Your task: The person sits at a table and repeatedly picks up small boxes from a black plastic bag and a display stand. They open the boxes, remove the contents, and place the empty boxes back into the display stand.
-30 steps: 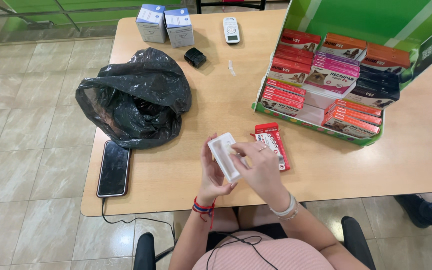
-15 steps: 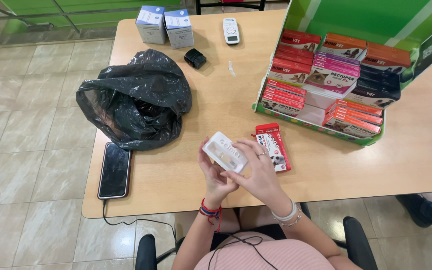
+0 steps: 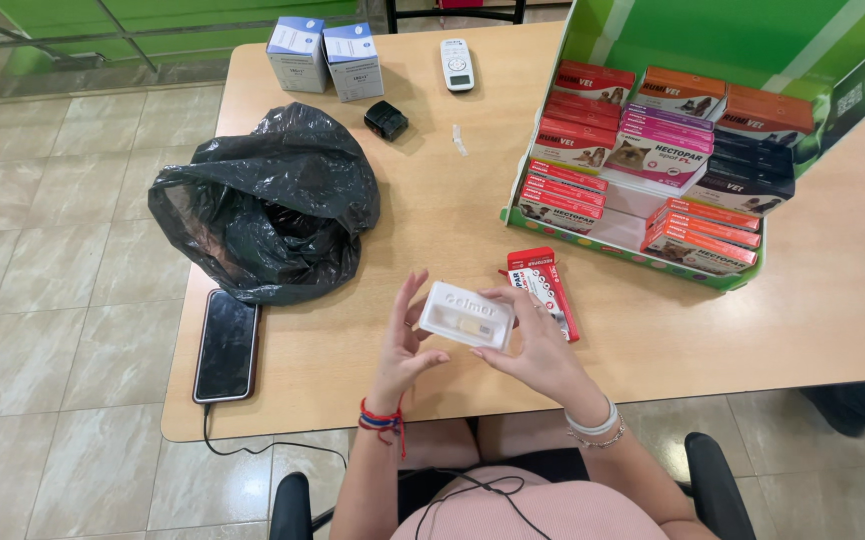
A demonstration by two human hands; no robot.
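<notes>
Both my hands hold a small white plastic blister tray (image 3: 467,315) above the near edge of the wooden table (image 3: 433,210). My left hand (image 3: 403,345) grips its left end, fingers spread upward. My right hand (image 3: 533,345) grips its right end with thumb and fingertips. The tray lies roughly flat, its clear pocket facing me with something pale inside. Just behind my right hand lies a flat red carton (image 3: 545,290) on the table.
A crumpled black plastic bag (image 3: 268,200) lies at left, with a phone (image 3: 227,345) on a cable at the table's left edge. A green display box (image 3: 673,150) holds several red, pink and orange cartons at right. Two blue-white boxes (image 3: 325,55), a small black object (image 3: 385,120) and a white remote (image 3: 457,63) sit at the back.
The white tray has been turned from nearly upright to lying flat and lengthwise between both hands. The hands stayed in the same spot over the table edge.
</notes>
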